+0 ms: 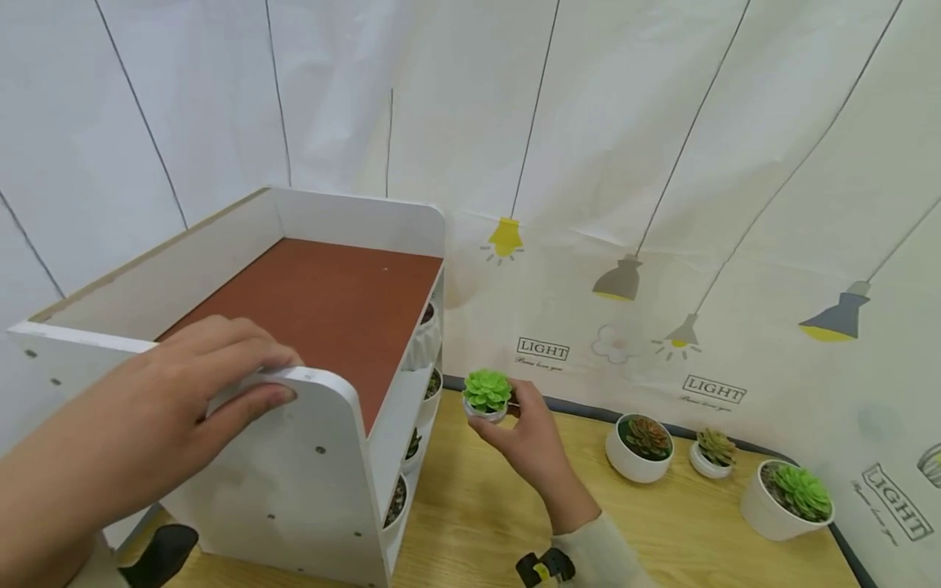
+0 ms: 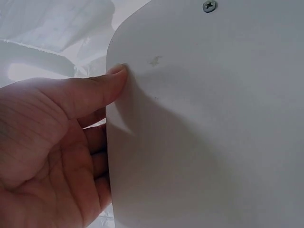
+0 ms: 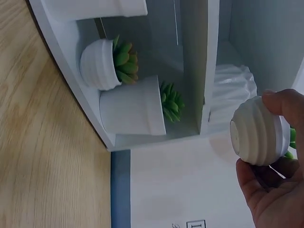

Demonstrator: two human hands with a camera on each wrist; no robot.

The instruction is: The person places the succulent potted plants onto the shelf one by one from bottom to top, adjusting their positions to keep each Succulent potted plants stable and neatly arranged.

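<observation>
My left hand (image 1: pixel 198 380) grips the near side panel of a white shelf unit (image 1: pixel 272 465) by its top edge. In the left wrist view, the thumb lies on the outer face of the panel (image 2: pixel 204 133) and the fingers go behind it. Beside the shelf's open front, my right hand (image 1: pixel 535 447) holds a small potted succulent (image 1: pixel 488 392) with bright green leaves, upright above the table. The right wrist view shows its ribbed white pot (image 3: pixel 259 133) between thumb and fingers, close to a shelf compartment holding a wavy white pot (image 3: pixel 230 92).
Several potted succulents stand inside the shelf, among them a ribbed pot (image 3: pixel 99 65) and a smooth pot (image 3: pixel 133 107) on the lower level. Right on the wooden table (image 1: pixel 485 523) are three more: a reddish one (image 1: pixel 639 457), a small one (image 1: pixel 711 461) and a green one (image 1: pixel 787 506).
</observation>
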